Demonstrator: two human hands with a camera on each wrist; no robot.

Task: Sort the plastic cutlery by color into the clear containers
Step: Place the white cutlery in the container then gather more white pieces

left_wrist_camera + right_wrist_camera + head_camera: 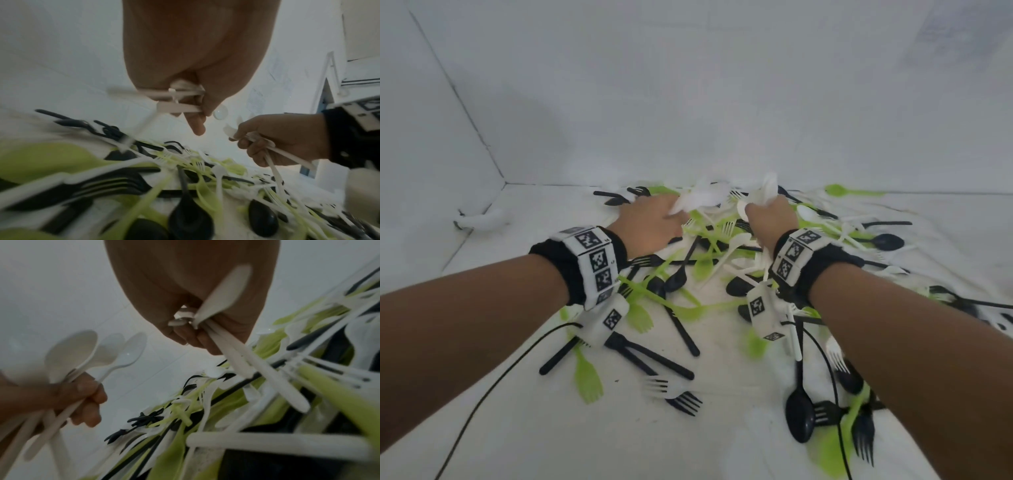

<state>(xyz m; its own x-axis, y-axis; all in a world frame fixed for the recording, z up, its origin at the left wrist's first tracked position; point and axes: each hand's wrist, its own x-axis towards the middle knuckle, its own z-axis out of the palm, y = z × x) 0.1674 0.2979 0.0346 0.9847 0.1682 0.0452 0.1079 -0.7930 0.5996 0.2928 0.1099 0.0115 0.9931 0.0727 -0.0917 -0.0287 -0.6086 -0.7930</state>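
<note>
Cutlery fills both fists. The left hand (650, 226) has its fingers (90, 395) curled tight around a bundle of white spoons (96, 353), the handles running down through the palm and the bowls fanning out beyond the knuckles. The right hand (770, 219) is likewise clamped on its own white cutlery (224, 293), handles sticking out below the curled fingers (185, 335) and one broad end lying against the palm.

From the head view the two bundles show only as pale blurs at 12 o'clock of each hand. The right wrist view shows what that view does not: three spoon bowls side by side in the left hand's grip (there may be more handles than bowls; the blur hides it). The left wrist view shows at least three white handles (176, 100) crossing under the left hand's fingers, and the right hand (283, 141) at 3 o'clock gripping thin white handles. How many pieces the right hand holds, I cannot tell.

The mixed pile (709, 260) of black, green and white cutlery lies on the white surface (517, 411) directly under and around both hands, spreading toward 6 o'clock and 4 o'clock in the head view. Two hands, each with a marker-covered wristband (592, 260); a black cable (493, 387) trails off at 7 o'clock. Loose pieces are too many and too tangled to count.
</note>
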